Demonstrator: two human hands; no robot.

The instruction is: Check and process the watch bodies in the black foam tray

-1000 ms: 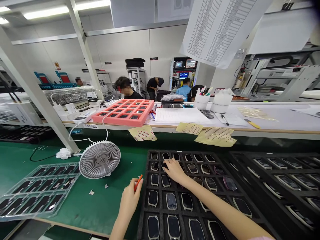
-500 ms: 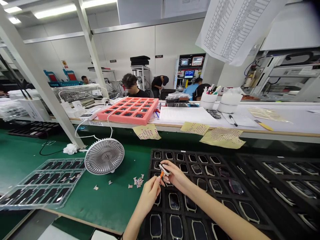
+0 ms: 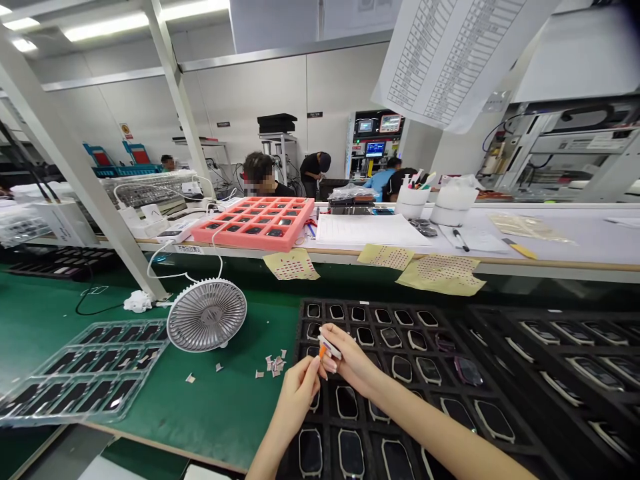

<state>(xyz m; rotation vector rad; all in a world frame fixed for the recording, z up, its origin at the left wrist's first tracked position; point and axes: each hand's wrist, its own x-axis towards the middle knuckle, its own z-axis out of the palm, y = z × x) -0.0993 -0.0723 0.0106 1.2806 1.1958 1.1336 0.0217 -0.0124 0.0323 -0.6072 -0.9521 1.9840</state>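
Green table: over the black tray near its left edge, right hand grips a watch case; left hand pinches an orange tool apparently against it. Excess pressure could make the tool slip, scratching the watch case.

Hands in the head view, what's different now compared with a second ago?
The right hand, which was reaching into the black tray, now holds a watch-like piece above it. The left hand has moved to the right and brought the orange tool up to that piece. The fan, clear tray and coral tray stayed put.
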